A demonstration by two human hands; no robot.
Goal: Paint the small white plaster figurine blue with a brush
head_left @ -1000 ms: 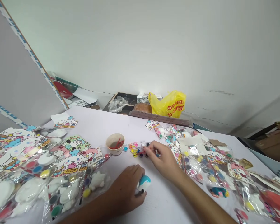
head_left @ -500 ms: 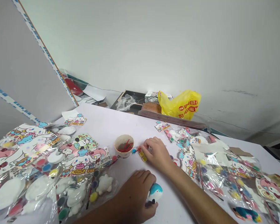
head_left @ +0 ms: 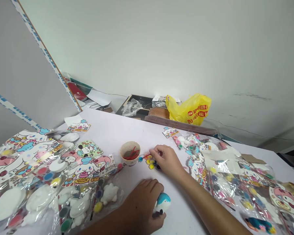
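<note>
Two hands: both occupied, at the white table (head_left: 137, 125).
Left hand (head_left: 145, 203): curled around the blue-and-white figurine (head_left: 164, 201), gripping from the left; located at the near side.
Right hand (head_left: 167, 160): pinching the red brush (head_left: 146, 156); tip directed left, at the blue paint pot (head_left: 140, 159); contact not discernible.
Yellow paint pots (head_left: 151, 166): just left of the right hand, nearer than the brush.
Cup (head_left: 129, 162): just left of the blue paint pot; containing liquid and red sticks.
Bagged kits (head_left: 38, 197): overlapping at left and right.
Yellow bag (head_left: 189, 111): far side.
</note>
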